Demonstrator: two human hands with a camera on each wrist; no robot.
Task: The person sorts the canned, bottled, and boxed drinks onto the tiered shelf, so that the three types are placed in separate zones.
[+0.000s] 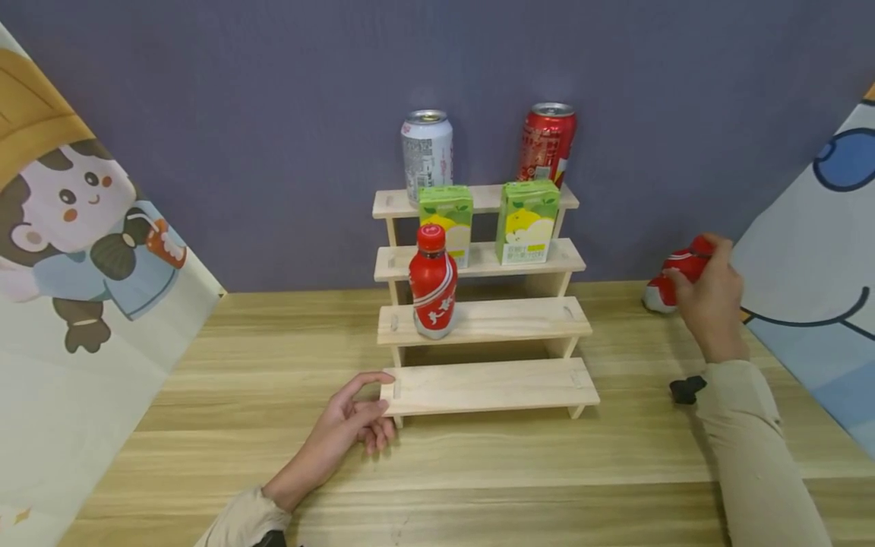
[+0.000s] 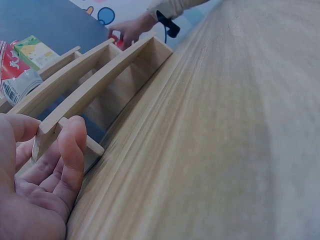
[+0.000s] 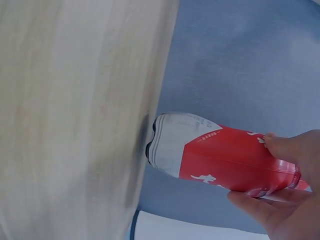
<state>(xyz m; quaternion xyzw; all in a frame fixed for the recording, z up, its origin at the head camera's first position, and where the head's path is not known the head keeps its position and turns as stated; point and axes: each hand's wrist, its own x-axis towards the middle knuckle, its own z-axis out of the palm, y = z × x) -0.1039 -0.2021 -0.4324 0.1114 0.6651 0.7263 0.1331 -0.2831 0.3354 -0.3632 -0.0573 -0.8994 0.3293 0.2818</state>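
Observation:
A red and white bottle (image 3: 225, 157) is gripped near its neck by my right hand (image 1: 711, 300), over at the right by the back wall. In the right wrist view its base points toward the tabletop, close over it. My left hand (image 1: 349, 418) pinches the left end of the lowest step of a wooden step shelf (image 1: 488, 387), thumb and fingers on either side of the board. On the step above stands a second red bottle (image 1: 434, 292), upright at the left. Two green juice boxes, one left (image 1: 459, 220) and one right (image 1: 528, 224), stand one step higher.
A white can (image 1: 427, 152) and a red can (image 1: 547, 144) stand on the top step, in front of the dark blue back wall (image 1: 287, 144). Cartoon-printed panels flank the wood-grain table (image 1: 478, 486) at left (image 1: 89, 251) and right (image 1: 813, 258).

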